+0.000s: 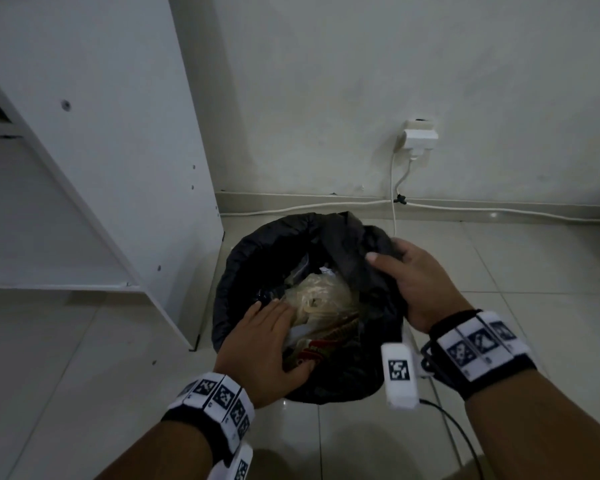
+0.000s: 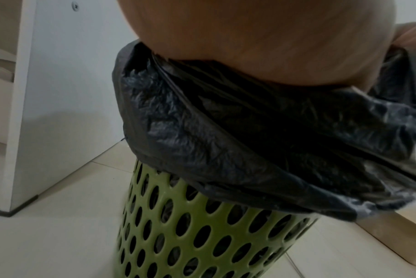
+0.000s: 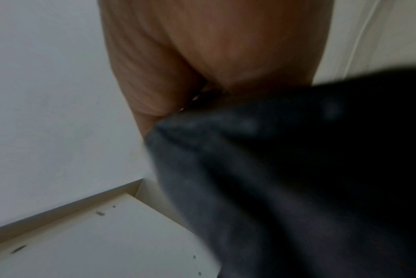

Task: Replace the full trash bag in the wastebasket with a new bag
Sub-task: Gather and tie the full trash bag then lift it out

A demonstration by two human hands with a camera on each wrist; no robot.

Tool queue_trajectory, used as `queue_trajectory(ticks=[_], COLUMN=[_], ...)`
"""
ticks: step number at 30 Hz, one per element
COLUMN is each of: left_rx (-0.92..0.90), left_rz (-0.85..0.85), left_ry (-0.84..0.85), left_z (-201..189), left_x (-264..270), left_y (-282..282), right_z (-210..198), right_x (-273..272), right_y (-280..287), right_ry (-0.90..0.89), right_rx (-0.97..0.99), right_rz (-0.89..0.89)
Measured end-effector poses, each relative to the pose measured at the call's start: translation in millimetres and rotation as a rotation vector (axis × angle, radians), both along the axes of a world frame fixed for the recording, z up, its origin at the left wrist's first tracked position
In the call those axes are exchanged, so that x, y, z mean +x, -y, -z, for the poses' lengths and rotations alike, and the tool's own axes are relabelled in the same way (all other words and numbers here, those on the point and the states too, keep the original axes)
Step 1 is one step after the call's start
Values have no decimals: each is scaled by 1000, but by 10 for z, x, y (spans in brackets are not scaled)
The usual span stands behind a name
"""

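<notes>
Trash bag (image 1: 257, 258): thin, soft black film, stuffed, lining green perforated wastebasket (image 2: 202, 235) on floor beside white cabinet (image 1: 101, 133) | right hand (image 1: 420, 282) grip pinches gathered far-right rim | left hand (image 1: 267, 344) spread flat on rubbish | likely light, tear-prone; hold bunched rim.

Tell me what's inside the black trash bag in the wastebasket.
The black trash bag holds crumpled clear plastic, white paper scraps and a red patterned wrapper. The left hand rests over part of it; anything deeper is covered.
</notes>
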State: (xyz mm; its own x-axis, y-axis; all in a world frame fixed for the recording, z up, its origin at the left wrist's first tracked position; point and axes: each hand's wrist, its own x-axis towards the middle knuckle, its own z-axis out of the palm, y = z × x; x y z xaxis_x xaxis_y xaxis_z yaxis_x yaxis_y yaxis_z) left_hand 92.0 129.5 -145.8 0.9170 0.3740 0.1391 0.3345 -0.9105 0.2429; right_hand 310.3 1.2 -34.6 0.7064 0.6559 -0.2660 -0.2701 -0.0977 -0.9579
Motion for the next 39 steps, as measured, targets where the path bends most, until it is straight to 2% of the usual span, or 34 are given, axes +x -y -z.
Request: queue_trajectory(ticks=[2,3,8,13,14,16,21,23,24,26,28,29,31,33,36,39], left_rx=[15,22,33,32,32,26,31,4,-46,-267,-534,-610,-606,-459,-238,-157], left_rz=[14,15,0,-4,-8,-20,-19,-20,-20,-63,-200,-272,-305,-144,193,340], left_ry=[8,10,13,26,19,22,59,101,170,376,593,688,759,701,452,225], left_z=[18,25,22,10,13,20,43,13,-7,-46,-101,-145,-298,-535,-850,-971], left_x=[4,6,10,20,25,32,30,13,4,-22,-52,-63,-58,-10,90,113], left_y=[-14,-17,-2,8,5,1,16,14,18,32,33,11,-65,-144,-198,-285], right_z=[27,57,-5,-163,-209,-269,-239,-264,-282,-284,-249,-221,-147,-113,-75,-143], right_x=[-111,-133,112,347,326,207,-337,-494,-554,-623,-617,-586,-521,-534,-593,-594], right_y=[-1,-17,-87,-359,-444,-578,-610,-516,-462,-332,-164,-76,89,203,279,327], right_ry=[24,-38,-511,-487,-437,-214,442,623,686,807,967,1083,1336,1491,1691,1781], right_rx=[23,54,127,-8,-14,-5,20,3,6,-25,-129,-207,-358,-372,-256,-149], right_rz=[-78,-73,-5,45,64,60,-286,-436,-491,-553,-604,-644,-750,-796,-753,-669])
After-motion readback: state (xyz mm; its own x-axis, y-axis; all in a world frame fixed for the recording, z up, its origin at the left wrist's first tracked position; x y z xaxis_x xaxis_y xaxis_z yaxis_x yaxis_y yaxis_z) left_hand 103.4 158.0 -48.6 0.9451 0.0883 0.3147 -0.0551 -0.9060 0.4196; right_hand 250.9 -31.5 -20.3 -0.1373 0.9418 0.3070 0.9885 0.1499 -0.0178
